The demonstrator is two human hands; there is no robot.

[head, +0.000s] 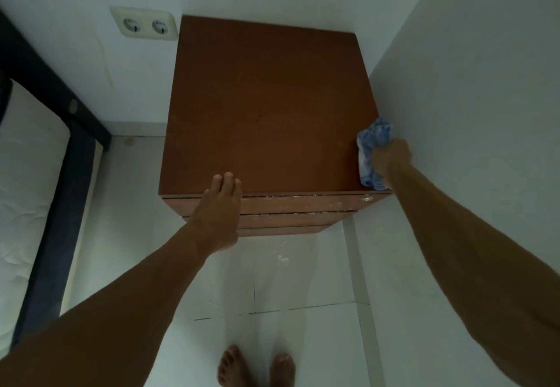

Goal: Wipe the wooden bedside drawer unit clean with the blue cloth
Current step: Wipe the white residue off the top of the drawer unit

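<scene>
Here right hand [391, 159] fists blue cloth [374, 144] against wall [469, 98]; left hand [219, 204] flat on drawer unit [266, 107].

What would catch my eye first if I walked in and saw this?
The reddish-brown wooden drawer unit fills the middle, tucked into a white corner. At its near right edge the right hand grips a bunched blue cloth against the top, while the left hand lies flat over the front edge. A double wall socket sits on the wall just left of the unit, and bare feet show on the tiled floor below.
</scene>
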